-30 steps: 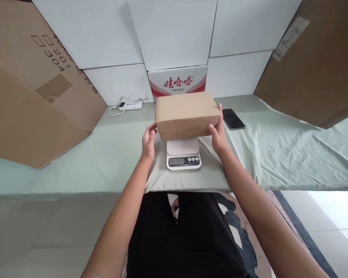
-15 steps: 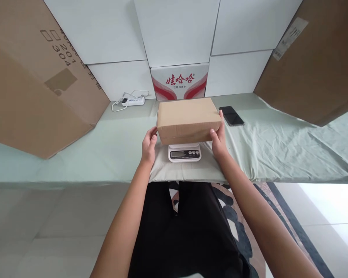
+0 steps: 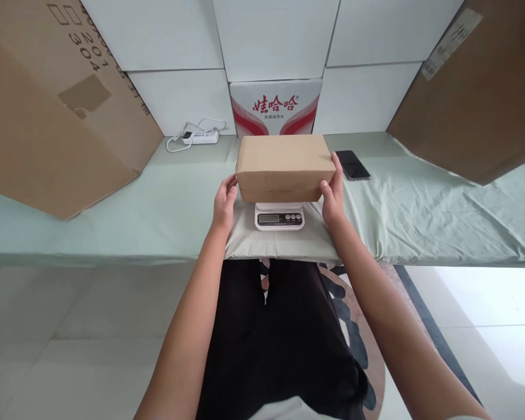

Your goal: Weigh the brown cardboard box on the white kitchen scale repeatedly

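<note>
While both hands grip it at frame centre, the small brown carton [image 3: 285, 167] sits on the white kitchen scale [image 3: 279, 216], its base covering the platform.

Item 1: left hand [image 3: 224, 204], fingers closed against the carton's left end, thumb on the near face.
Item 2: right hand [image 3: 333, 195], fingers clamped on the carton's right end, fingertips reaching the top edge.
Item 3: scale, display and 3 round buttons facing the viewer; the reading is too small to make out. It stands close to the near edge of the table [image 3: 114, 221], on a pale green cloth.
Item 4: black phone [image 3: 352, 165], screen dark, just right of the carton and close to the right hand's fingertips.
Item 5: white power strip with cord [image 3: 199, 136], upper left of centre, against the wall, well apart from the carton.
Item 6: white case [image 3: 275, 108] directly behind the carton, printed with 3 red Chinese characters and red swooshes.
Item 7: large brown carton [image 3: 48, 111], left of frame, overhanging the cloth; digits "201" and "304" legible.
Item 8: large brown carton [image 3: 476, 99], upper right, bearing a white label, unreadable.

Open cloth lies to both sides of the scale, wider on the left.
</note>
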`<state>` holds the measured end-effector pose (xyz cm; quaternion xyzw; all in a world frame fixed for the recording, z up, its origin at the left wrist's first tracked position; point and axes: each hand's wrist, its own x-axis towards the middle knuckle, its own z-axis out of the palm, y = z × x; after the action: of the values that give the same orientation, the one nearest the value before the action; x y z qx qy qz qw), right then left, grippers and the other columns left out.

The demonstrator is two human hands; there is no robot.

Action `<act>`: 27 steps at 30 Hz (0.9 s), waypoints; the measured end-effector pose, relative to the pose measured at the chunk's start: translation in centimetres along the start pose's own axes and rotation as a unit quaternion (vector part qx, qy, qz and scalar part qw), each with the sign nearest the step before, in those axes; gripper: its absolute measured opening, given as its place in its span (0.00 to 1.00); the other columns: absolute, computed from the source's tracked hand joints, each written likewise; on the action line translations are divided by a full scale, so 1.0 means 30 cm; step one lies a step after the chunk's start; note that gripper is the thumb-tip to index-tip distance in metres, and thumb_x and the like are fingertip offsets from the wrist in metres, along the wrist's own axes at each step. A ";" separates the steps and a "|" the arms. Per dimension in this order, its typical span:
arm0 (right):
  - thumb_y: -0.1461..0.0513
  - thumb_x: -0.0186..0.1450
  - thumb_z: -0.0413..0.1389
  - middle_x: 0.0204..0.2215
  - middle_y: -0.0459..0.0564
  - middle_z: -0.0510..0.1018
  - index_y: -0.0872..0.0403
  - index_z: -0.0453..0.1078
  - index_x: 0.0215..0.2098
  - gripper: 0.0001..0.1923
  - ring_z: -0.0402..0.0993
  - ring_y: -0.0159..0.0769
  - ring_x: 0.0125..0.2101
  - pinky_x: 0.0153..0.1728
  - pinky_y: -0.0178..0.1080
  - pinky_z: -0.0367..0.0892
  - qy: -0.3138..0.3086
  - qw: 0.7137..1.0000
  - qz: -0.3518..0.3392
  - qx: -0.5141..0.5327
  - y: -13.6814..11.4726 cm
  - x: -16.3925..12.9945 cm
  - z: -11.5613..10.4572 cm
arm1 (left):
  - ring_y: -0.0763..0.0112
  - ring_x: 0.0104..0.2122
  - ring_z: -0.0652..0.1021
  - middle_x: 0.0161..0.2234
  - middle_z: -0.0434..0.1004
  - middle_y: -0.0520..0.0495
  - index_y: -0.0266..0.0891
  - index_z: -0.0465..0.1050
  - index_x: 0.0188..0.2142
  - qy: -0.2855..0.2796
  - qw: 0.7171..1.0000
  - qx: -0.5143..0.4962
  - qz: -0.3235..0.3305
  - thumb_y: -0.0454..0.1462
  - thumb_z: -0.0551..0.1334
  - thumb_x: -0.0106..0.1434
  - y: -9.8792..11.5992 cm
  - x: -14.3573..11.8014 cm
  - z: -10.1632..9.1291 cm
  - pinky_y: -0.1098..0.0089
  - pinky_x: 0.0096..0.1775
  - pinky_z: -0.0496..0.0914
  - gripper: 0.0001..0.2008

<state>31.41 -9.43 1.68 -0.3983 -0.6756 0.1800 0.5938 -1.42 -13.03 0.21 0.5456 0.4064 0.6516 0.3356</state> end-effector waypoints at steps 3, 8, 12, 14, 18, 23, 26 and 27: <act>0.25 0.70 0.48 0.84 0.53 0.62 0.39 0.55 0.84 0.53 0.61 0.66 0.80 0.75 0.72 0.71 0.009 0.999 -0.030 -0.004 0.025 0.010 0.001 | 0.43 0.76 0.76 0.74 0.78 0.35 0.47 0.77 0.68 -0.008 1.000 0.008 -0.001 0.68 0.66 0.70 0.005 -0.004 -0.003 0.45 0.77 0.69 0.39; 0.24 0.70 0.46 0.83 0.51 0.63 0.35 0.54 0.84 0.52 0.61 0.65 0.81 0.78 0.74 0.65 0.000 0.998 -0.055 -0.010 0.055 0.024 -0.005 | 0.44 0.78 0.74 0.76 0.76 0.37 0.48 0.76 0.69 -0.026 1.000 0.014 0.002 0.68 0.66 0.70 0.006 -0.004 -0.008 0.47 0.78 0.67 0.40; 0.23 0.71 0.44 0.83 0.50 0.62 0.35 0.56 0.83 0.52 0.54 0.65 0.83 0.80 0.76 0.58 -0.013 0.999 -0.046 -0.018 0.022 0.025 -0.013 | 0.43 0.77 0.74 0.75 0.77 0.38 0.49 0.76 0.68 -0.021 1.000 0.010 -0.002 0.69 0.69 0.67 -0.009 0.006 -0.013 0.47 0.78 0.69 0.40; 0.22 0.70 0.43 0.84 0.49 0.61 0.35 0.58 0.83 0.53 0.51 0.66 0.85 0.81 0.76 0.57 -0.014 1.000 -0.022 -0.018 -0.006 0.024 -0.013 | 0.42 0.78 0.74 0.74 0.78 0.39 0.50 0.77 0.67 -0.020 1.000 0.003 -0.001 0.69 0.70 0.66 -0.019 0.012 -0.016 0.46 0.78 0.69 0.40; 0.19 0.66 0.43 0.84 0.48 0.62 0.37 0.61 0.81 0.57 0.50 0.66 0.85 0.81 0.73 0.58 -0.006 1.000 0.017 -0.020 -0.040 0.027 -0.004 | 0.41 0.80 0.70 0.74 0.77 0.40 0.50 0.76 0.67 -0.036 0.999 -0.010 0.000 0.68 0.70 0.68 -0.032 0.017 -0.021 0.44 0.79 0.66 0.39; 0.17 0.62 0.43 0.85 0.48 0.62 0.37 0.60 0.81 0.61 0.53 0.64 0.84 0.83 0.70 0.57 -0.009 1.000 0.025 -0.015 -0.022 0.033 0.000 | 0.41 0.79 0.72 0.74 0.78 0.39 0.49 0.78 0.66 -0.032 0.999 -0.009 0.005 0.70 0.71 0.64 -0.032 0.020 -0.014 0.44 0.79 0.66 0.41; 0.17 0.63 0.42 0.85 0.46 0.61 0.35 0.56 0.83 0.61 0.54 0.62 0.84 0.83 0.70 0.56 -0.018 0.999 0.018 -0.021 0.005 0.035 -0.005 | 0.41 0.77 0.75 0.73 0.80 0.39 0.48 0.79 0.65 -0.024 1.000 -0.001 0.013 0.71 0.72 0.62 -0.020 0.016 -0.004 0.44 0.79 0.68 0.43; 0.18 0.64 0.43 0.85 0.45 0.61 0.35 0.55 0.84 0.60 0.54 0.61 0.84 0.84 0.69 0.56 -0.018 1.000 0.014 -0.021 0.012 0.036 -0.007 | 0.41 0.77 0.75 0.73 0.80 0.39 0.48 0.79 0.65 -0.025 1.000 0.000 0.016 0.71 0.72 0.62 -0.013 0.013 -0.001 0.45 0.78 0.69 0.43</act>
<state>31.75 -8.44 2.17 -0.4166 -0.6838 0.1814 0.5709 -1.51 -12.52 0.04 0.5684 0.3890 0.6430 0.3349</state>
